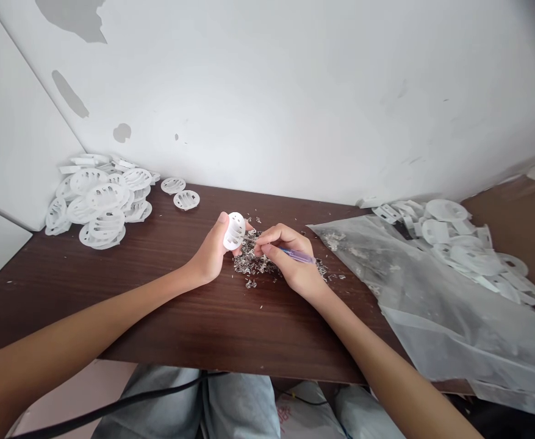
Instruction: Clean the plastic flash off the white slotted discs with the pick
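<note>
My left hand (212,253) grips a round white plastic part (234,231) by its edge, its slotted face turned toward my right hand. Between the fingers of my right hand (292,256) is a screwdriver with a purple translucent handle (298,254). Its thin metal shaft points left, and the tip is at the slots of the white part; whether it touches I cannot tell. Beneath both hands lies a heap of small metal pieces (245,264), partly covered by my right hand.
A pile of round white slotted parts (107,198) stands at the table's back left, with two single ones (186,200) beside it. On the right, a clear plastic bag (432,299) lies by more white parts (473,244). A white wall (267,110) borders the brown table (171,329).
</note>
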`<state>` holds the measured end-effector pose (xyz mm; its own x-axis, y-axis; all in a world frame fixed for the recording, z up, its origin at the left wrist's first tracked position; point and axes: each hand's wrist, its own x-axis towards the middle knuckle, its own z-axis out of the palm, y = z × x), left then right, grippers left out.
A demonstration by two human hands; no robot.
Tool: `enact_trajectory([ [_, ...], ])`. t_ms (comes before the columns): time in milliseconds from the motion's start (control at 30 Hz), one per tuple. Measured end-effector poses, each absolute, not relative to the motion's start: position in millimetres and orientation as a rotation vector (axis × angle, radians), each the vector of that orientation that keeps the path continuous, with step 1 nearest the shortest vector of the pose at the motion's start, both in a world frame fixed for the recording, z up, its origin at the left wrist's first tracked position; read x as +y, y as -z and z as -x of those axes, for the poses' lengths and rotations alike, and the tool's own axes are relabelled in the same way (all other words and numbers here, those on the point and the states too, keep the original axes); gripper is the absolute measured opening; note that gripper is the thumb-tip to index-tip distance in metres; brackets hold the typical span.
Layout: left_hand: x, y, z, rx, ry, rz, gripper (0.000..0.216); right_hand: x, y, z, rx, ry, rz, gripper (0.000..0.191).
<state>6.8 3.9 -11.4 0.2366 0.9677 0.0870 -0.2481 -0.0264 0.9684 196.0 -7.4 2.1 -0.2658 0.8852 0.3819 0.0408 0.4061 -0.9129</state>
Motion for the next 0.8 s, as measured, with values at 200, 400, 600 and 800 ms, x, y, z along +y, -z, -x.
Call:
enact_trajectory([
  [200, 3.7, 11.5, -6.6, 0.844, -1.155, -1.171, 0.075, -8.3, -3.1, -196.0, -1.641, -1.037, 0.815, 0.007],
  [400, 4.3, 12.0, -7.1, 0.851, -1.153, -1.169, 0.074, -8.3, -4.5, -196.1, -1.658, -1.025, 0.807, 0.007],
  [600, 4.6, 11.1, -7.1, 0.857, -1.152, -1.181, 0.075, -8.4, -5.4, -196.4, -1.660, -1.024, 0.813, 0.007],
  [800, 6.2, 13.6, -6.9, 0.882, -1.149, -1.200, 0.076, -8.4, -5.1, -196.3, -1.682, -1.009, 0.830, 0.008],
])
